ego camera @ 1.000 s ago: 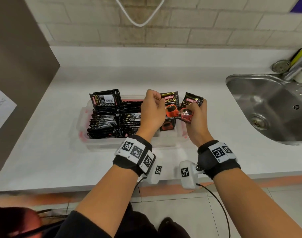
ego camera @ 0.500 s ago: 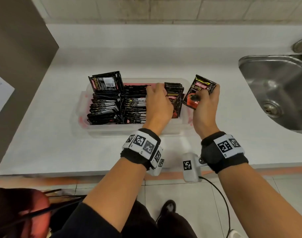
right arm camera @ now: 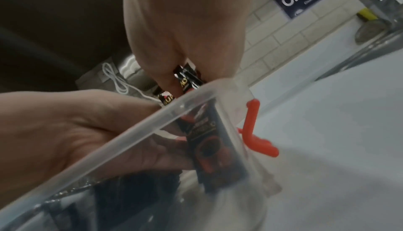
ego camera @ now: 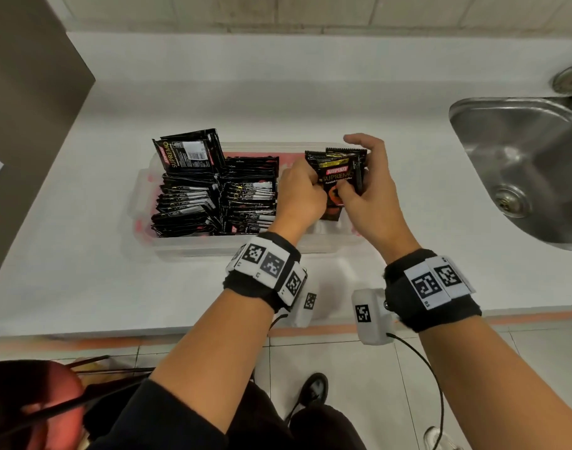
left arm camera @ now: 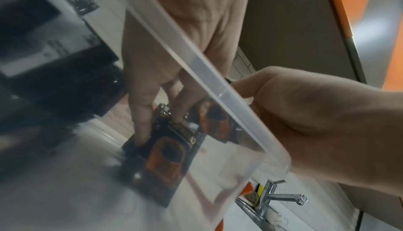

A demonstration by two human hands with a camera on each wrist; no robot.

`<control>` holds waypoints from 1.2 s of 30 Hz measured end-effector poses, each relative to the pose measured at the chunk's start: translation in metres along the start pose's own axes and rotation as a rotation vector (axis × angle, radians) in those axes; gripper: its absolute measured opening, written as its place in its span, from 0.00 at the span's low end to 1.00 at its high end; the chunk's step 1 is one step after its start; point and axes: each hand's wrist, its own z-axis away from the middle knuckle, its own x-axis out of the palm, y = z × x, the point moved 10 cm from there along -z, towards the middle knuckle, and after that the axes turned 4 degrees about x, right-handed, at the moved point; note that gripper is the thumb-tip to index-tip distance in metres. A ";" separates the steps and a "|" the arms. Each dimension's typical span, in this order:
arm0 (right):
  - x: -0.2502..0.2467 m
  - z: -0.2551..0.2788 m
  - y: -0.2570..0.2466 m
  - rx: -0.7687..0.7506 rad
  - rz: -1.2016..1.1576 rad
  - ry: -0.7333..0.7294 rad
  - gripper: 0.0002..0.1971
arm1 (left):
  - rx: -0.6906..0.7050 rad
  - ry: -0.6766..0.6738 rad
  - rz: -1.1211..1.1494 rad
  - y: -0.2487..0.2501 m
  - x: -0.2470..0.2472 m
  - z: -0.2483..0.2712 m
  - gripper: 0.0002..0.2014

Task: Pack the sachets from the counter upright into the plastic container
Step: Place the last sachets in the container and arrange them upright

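Note:
A clear plastic container (ego camera: 148, 203) sits on the white counter, its left and middle parts packed with black coffee sachets (ego camera: 213, 203) standing on edge. One sachet (ego camera: 187, 151) stands taller at the far left corner. At the container's right end both hands hold a few black sachets (ego camera: 338, 177) upright inside it. My left hand (ego camera: 314, 186) grips them from the left and my right hand (ego camera: 353, 190) pinches them from the right. Through the wall, left fingers (left arm camera: 139, 122) lie on a sachet (left arm camera: 165, 150). In the right wrist view the sachets (right arm camera: 189, 79) are pinched above the rim (right arm camera: 130, 131).
A steel sink (ego camera: 521, 164) lies to the right with a tap (left arm camera: 281, 196) behind it. A brown panel (ego camera: 28, 125) borders the counter on the left. A red clip (right arm camera: 255, 131) sticks out from the container's right end. Bare counter (ego camera: 408, 203) lies between container and sink.
Both hands came down from above the container and lowered their sachets into its right end. The right hand moved left and brought its sachet against the left hand's.

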 end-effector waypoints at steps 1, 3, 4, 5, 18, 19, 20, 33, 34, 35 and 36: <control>0.001 -0.001 -0.002 -0.021 0.080 -0.024 0.29 | -0.012 0.013 0.034 -0.003 -0.001 0.000 0.09; 0.001 -0.002 -0.001 -0.037 0.194 -0.054 0.25 | -0.050 0.014 0.108 -0.008 -0.001 0.001 0.10; 0.001 -0.001 0.001 -0.030 0.228 -0.063 0.23 | -0.066 0.015 0.147 -0.010 0.000 0.002 0.10; 0.001 -0.001 0.003 -0.026 0.256 -0.071 0.22 | -0.081 0.022 0.180 -0.012 0.000 0.002 0.11; 0.017 -0.007 0.013 -0.040 0.888 -0.013 0.19 | -0.162 0.032 0.358 -0.025 0.004 -0.001 0.09; 0.018 -0.008 0.014 -0.025 0.917 -0.012 0.20 | -0.180 0.025 0.365 -0.026 0.005 -0.001 0.09; 0.018 -0.009 0.014 -0.012 0.936 -0.014 0.20 | -0.205 0.022 0.384 -0.027 0.006 -0.001 0.08; 0.033 -0.012 0.022 0.025 1.153 -0.142 0.47 | -0.355 -0.210 0.673 -0.023 0.036 0.005 0.37; 0.036 -0.012 0.027 0.033 1.182 -0.193 0.50 | -0.359 -0.215 0.671 -0.022 0.036 0.006 0.37; 0.038 -0.013 0.031 0.037 1.202 -0.233 0.53 | -0.369 -0.216 0.668 -0.022 0.035 0.008 0.38; 0.040 -0.014 0.034 0.040 1.219 -0.264 0.55 | -0.379 -0.215 0.670 -0.022 0.035 0.008 0.39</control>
